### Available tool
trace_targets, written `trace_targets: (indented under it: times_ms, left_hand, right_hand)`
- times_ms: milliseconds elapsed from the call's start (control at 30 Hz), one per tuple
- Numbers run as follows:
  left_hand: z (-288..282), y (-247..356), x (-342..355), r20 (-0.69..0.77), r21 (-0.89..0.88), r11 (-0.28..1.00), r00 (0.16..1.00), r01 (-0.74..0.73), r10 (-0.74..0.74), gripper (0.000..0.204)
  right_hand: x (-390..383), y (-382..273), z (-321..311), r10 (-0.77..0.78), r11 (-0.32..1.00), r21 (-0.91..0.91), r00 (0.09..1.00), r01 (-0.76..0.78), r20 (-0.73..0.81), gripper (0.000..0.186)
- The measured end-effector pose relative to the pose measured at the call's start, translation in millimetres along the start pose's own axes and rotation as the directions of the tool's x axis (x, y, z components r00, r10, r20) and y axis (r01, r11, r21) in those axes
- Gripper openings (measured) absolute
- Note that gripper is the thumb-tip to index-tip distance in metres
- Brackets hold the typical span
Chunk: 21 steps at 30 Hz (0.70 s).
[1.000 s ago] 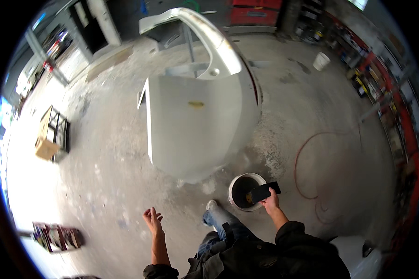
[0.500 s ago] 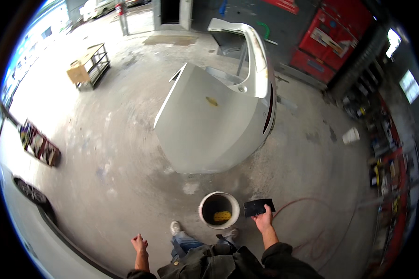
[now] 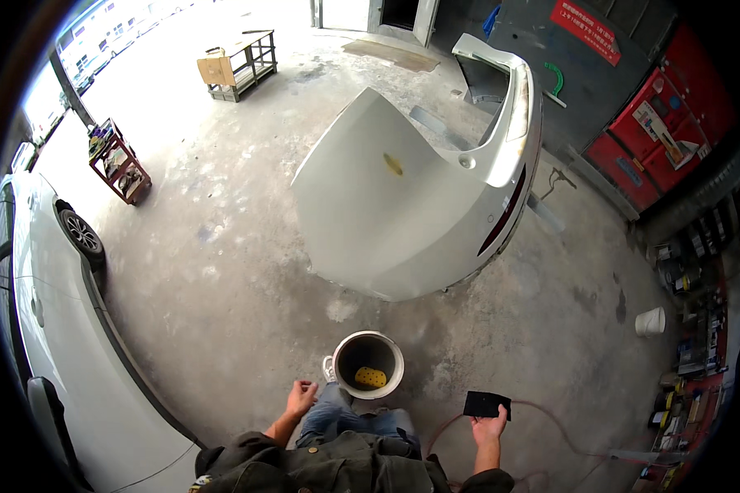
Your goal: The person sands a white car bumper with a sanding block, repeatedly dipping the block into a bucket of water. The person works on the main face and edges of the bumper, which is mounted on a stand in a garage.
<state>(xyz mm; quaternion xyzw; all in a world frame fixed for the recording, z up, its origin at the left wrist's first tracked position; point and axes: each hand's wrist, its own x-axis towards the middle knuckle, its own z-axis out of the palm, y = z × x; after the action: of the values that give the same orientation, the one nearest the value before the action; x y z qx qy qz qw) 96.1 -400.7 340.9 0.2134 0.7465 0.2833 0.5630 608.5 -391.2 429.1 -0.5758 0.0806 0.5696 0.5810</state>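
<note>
Pinches black sheet point(image 3: 483, 404) in right hand point(image 3: 490, 426), right of bucket point(image 3: 363, 350), well apart from white car panel point(image 3: 378, 226); holds left hand point(image 3: 302, 398) loosely curled (seemingly empty). Cannot confirm work done; looks unfinished, given yellowish patch point(image 3: 393, 164) on panel.

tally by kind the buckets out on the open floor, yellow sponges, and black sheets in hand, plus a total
Buckets: 2, the nearer bucket and the farther white bucket
Yellow sponge: 1, inside the nearer bucket
Black sheet: 1, in the right hand
Total: 4
</note>
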Motion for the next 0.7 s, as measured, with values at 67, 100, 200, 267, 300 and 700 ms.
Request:
trace_targets:
  times_ms: [67, 100, 200, 267, 300, 700]
  left_hand:
    - [0, 8, 17, -0.065, 0.023, 0.999, 0.997, -0.027, 0.028, 0.044]
    - [-5, 8, 24, -0.105, 0.036, 0.998, 0.993, -0.054, 0.057, 0.043]
    - [14, 22, 20, -0.195, 0.009, 0.998, 0.979, -0.061, 0.062, 0.042]
    - [35, 39, 8, -0.239, 0.004, 0.998, 0.969, -0.067, 0.066, 0.041]
    - [48, 41, -1, -0.256, 0.022, 0.997, 0.964, -0.068, 0.071, 0.041]
    - [240, 54, -90, -0.118, -0.073, 0.997, 0.993, -0.040, 0.031, 0.040]
  right_hand:
    - [9, -14, -5, 0.033, 0.998, 0.050, 0.999, -0.034, 0.020, 0.053]
    - [14, -22, -11, 0.059, 0.996, 0.070, 0.998, -0.061, 0.029, 0.054]
    - [33, -54, -37, 0.038, 0.996, 0.083, 0.999, -0.039, 0.015, 0.055]
    - [58, -71, -64, 0.036, 0.994, 0.101, 0.998, -0.040, 0.045, 0.055]
    - [69, -84, -81, 0.044, 0.994, 0.100, 0.997, -0.049, 0.056, 0.055]
    - [123, -191, -233, 0.103, 0.994, -0.006, 0.983, -0.105, -0.151, 0.056]
